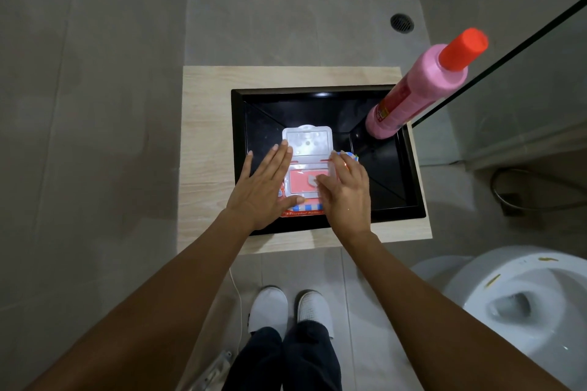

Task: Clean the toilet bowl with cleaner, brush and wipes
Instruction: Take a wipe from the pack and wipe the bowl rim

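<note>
A pack of wet wipes [305, 182] lies in a black tray [397, 200], its white flip lid [307, 141] standing open. My left hand [265, 186] lies flat on the pack's left side, fingers straight. My right hand [344, 192] rests on the pack's right side, its fingertips at the pink opening. A pink cleaner bottle [419, 89] with a red cap stands upright in the tray's far right corner. The white toilet bowl [521, 298] is at the lower right, with yellowish marks on its rim. No brush is in view.
The tray sits on a light wooden stand [206, 149] against the grey tiled wall. A floor drain [402, 22] lies beyond it. A glass partition edge [508, 51] runs at the right. A hose [521, 190] lies on the floor near the toilet. My white slippers [290, 311] are below.
</note>
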